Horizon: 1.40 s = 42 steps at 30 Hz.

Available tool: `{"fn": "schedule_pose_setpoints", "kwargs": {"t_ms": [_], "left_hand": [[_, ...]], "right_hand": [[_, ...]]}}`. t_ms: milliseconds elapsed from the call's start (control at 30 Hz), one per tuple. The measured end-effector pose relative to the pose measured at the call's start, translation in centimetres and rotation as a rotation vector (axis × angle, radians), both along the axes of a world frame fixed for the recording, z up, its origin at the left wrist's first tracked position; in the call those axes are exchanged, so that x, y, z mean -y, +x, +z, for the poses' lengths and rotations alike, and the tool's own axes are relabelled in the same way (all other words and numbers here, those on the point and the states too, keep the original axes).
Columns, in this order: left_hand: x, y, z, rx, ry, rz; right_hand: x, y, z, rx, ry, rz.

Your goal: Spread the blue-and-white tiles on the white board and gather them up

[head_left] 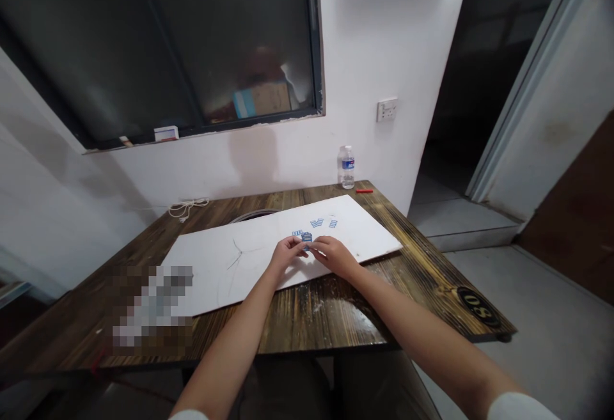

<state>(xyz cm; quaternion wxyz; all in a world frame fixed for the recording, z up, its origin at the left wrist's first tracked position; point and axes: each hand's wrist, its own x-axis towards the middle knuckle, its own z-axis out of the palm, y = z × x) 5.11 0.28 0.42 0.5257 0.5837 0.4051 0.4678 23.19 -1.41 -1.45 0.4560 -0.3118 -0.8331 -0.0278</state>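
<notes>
My left hand [286,254] and my right hand [332,255] meet over the white board [261,250]. Between their fingertips is a small blue slatted piece [306,238], perhaps a few parts joined; its exact kind is too small to tell. Both hands are closed in a pinch around its lower edge, and the fingers cover part of it. Just behind it lies another small blue piece [297,233]. Farther back on the board are more blue slatted pieces [317,222], with a separate blue piece [332,223] to their right.
The board rests on a dark wooden table [330,311]. At the back stand a water bottle [348,167] and a red pen-like stick [364,191]. A white cable [187,208] lies back left. A blurred patch [158,305] hides something at the left. The number disc [478,305] is front right.
</notes>
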Motion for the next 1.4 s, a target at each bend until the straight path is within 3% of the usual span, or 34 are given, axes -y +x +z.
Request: {"fn": "schedule_pose_setpoints", "kwargs": {"t_ms": [167,333,433,533,867,1400], "left_hand": [[-0.6,-0.4,-0.2,0.013,0.058,0.118],[-1.1,-0.7,-0.2,0.07,0.05,0.286],[-1.1,-0.9,-0.1,0.074,0.037,0.331],[-1.2,-0.9,-0.1,0.068,0.031,0.334],[-1.1,-0.8,0.1,0.058,0.038,0.342],[-1.7,-1.1,-0.5,0.054,0.049,0.348]], "right_hand": [[-0.5,0.3,0.1,-0.076,-0.012,0.016],[-2.0,2.0,-0.4,-0.158,-0.151,-0.254],[-3.2,3.2,-0.6,-0.055,-0.319,-0.427],[-4.1,4.1,-0.4,0.116,-0.456,-0.503],[-6.7,5.1,0.5,0.492,-0.539,-0.504],[-7.6,4.2,0.3,0.699,-0.431,-0.47]]}}
